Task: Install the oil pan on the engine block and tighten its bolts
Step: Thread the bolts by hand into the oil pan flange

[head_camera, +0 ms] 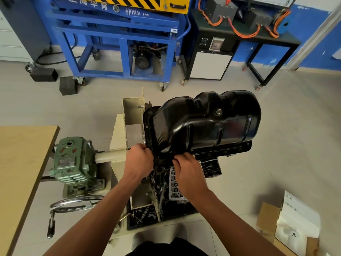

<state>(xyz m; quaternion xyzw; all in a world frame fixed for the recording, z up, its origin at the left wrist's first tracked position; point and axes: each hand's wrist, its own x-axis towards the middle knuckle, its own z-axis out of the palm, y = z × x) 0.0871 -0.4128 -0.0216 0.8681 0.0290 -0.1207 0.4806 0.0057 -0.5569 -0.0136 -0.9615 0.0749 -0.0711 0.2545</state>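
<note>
A glossy black oil pan (203, 124) sits bottom-up on the engine block (173, 183), which hangs in a cream engine stand (120, 137). Its flange with bolt holes runs along the near edge. My left hand (138, 161) has curled fingers at the flange's near left corner. My right hand (186, 170) pinches at the flange edge just to the right of it. What the fingertips hold is hidden. A black oil filter (211, 168) sticks out below the pan.
A green gearbox (72, 161) with a hand wheel (77, 203) stands at the stand's left. A wooden table (20, 163) is at the left, an open cardboard box (293, 226) on the floor at the right, a blue lift cart (118, 37) behind.
</note>
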